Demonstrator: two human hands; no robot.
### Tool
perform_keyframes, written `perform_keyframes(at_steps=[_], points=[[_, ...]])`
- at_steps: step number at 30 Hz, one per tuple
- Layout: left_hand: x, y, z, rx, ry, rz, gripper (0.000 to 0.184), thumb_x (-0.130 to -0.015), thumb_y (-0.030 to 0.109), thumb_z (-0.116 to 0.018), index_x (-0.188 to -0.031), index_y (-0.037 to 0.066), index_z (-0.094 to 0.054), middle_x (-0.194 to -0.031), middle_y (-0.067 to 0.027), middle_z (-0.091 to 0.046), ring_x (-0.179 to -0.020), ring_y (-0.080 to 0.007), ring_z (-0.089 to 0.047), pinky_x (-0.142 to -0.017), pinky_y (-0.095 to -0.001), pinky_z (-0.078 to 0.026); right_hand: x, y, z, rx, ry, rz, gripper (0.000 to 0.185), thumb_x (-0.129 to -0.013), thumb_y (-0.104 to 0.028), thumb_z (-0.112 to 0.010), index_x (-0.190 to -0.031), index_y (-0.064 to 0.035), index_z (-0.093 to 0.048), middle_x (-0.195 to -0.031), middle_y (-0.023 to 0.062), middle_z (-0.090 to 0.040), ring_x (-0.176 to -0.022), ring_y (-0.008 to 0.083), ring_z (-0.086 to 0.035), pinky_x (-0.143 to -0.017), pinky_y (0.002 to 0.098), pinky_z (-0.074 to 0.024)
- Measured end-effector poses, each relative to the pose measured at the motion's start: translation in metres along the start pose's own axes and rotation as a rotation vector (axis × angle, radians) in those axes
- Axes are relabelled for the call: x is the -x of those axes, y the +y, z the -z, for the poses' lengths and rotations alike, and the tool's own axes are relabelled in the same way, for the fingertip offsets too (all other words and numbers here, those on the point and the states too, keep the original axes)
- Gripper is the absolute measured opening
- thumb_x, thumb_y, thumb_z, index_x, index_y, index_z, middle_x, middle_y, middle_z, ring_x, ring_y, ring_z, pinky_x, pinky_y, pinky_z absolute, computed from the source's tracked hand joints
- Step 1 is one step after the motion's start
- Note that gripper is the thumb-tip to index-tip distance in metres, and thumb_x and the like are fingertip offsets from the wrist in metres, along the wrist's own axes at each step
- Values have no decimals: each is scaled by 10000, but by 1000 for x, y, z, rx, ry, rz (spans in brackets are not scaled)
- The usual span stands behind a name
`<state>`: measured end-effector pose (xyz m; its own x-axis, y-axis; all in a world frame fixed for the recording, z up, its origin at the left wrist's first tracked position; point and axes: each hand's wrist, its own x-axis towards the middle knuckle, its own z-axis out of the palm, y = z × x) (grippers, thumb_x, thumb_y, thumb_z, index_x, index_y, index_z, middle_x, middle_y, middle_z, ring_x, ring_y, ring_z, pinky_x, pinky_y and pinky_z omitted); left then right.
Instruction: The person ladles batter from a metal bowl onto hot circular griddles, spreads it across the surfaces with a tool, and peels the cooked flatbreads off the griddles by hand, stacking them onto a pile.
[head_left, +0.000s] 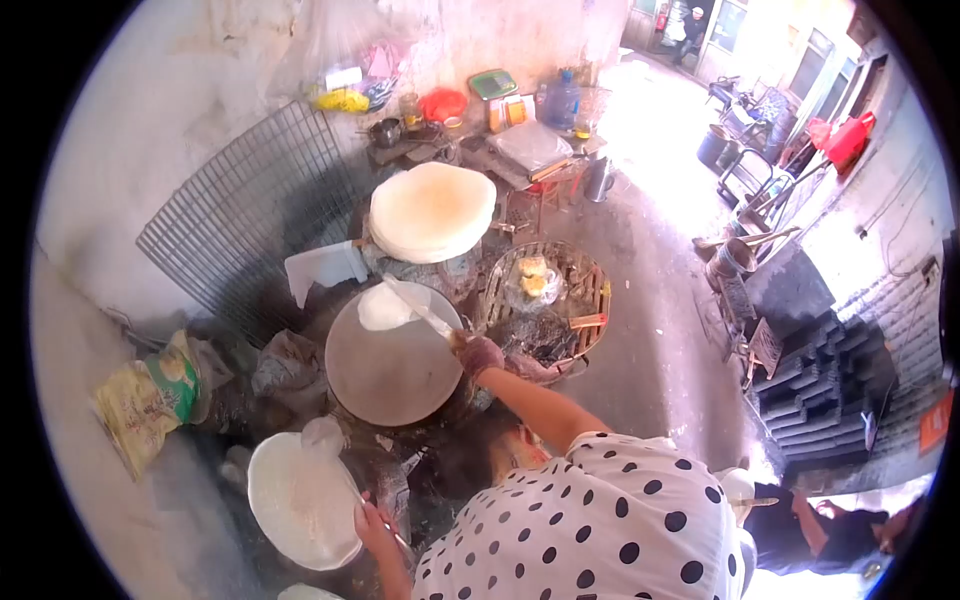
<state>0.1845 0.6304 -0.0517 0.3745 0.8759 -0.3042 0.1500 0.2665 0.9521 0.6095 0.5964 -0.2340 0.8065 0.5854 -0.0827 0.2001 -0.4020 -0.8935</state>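
Note:
My right hand (480, 355), in a dark glove, is closed round the handle of a long pale scraper (422, 308). The scraper reaches over a round griddle (390, 370), where white batter (384, 308) lies near the upper edge. At the lower left, my left hand (376, 526) is closed on a thin ladle handle. The ladle's rounded bowl (322, 437) is over the upper edge of a second round griddle, covered by a thin pale sheet (300, 505). Behind the first griddle stands a stack of round flatbreads (432, 212).
A round slatted rack (602, 300) with bagged food is right of the griddles. A metal grid (250, 210) leans on the wall. Crowded low tables (480, 155) stand behind. Black stacked blocks (815, 385) lie right. Another person's arm (808, 525) shows lower right; someone (690, 35) sits far back.

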Motion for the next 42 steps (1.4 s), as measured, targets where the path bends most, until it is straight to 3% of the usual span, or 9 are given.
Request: perform_keyframes(at_steps=[4,6,12,23,28,34,36,39,42], points=[[9,-12,9,57,29,46,250,-972,209,-456,-1109,12,-525,-560,23,-408,-401,-57,-376,-341,-214,-289,-1,-58,-4,365,-83,-168,330,-894,-321,-473,-1168,-199,-611,-1124,140,-639,-1030,306,-614,-856,391,-494],[-3,-25,8,51,77,113,252,-970,213,-466,-1111,14,-533,-569,28,-409,-418,-50,-379,-358,-210,-294,-38,18,-84,431,-158,-72,355,-912,-361,-433,-1220,-250,-569,-1238,140,-580,-1146,298,-554,-913,417,-467],[36,29,-21,86,197,115,287,-980,241,-481,-1165,28,-532,-610,22,-437,-439,-51,-369,-404,-201,-305,-27,-16,33,346,-152,127,396,-901,-377,-476,-1245,-196,-554,-1180,139,-610,-1085,289,-587,-887,407,-482],[61,27,-63,128,236,151,272,-989,229,-460,-1169,36,-523,-598,19,-446,-436,-53,-404,-400,-197,-307,-54,-53,39,438,-391,252,439,-855,-418,-556,-1189,-136,-605,-1107,72,-660,-1015,247,-636,-861,399,-505],[80,20,-79,163,322,178,263,-980,204,-463,-1150,14,-528,-601,10,-469,-429,-58,-420,-392,-197,-329,-36,-95,42,671,-365,20,453,-822,-458,-604,-1260,-366,-529,-1095,103,-657,-1012,306,-628,-864,409,-500],[95,22,-98,184,371,190,272,-978,215,-477,-1152,13,-528,-595,8,-468,-425,-59,-418,-387,-200,-335,-90,-19,10,590,-488,459,451,-872,-429,-543,-1273,-222,-537,-1145,128,-633,-1032,300,-618,-880,405,-490],[99,23,-102,166,404,194,271,-977,214,-479,-1153,14,-527,-595,8,-468,-424,-60,-418,-386,-202,-338,-92,-42,28,237,-552,83,473,-882,-490,-505,-1229,-176,-573,-1181,130,-617,-1052,307,-610,-889,406,-490],[104,15,-109,197,425,219,271,-976,209,-480,-1161,17,-526,-595,7,-467,-419,-62,-421,-382,-208,-343,-76,-65,22,753,-445,153,495,-876,-519,-486,-1228,-182,-570,-1165,117,-628,-1047,307,-614,-878,402,-499],[105,13,-116,245,413,205,280,-978,208,-475,-1175,16,-525,-600,5,-473,-420,-64,-422,-381,-209,-341,-62,-91,27,650,-597,264,458,-858,-488,-511,-1206,-202,-591,-1165,123,-627,-1053,308,-611,-889,405,-493]])
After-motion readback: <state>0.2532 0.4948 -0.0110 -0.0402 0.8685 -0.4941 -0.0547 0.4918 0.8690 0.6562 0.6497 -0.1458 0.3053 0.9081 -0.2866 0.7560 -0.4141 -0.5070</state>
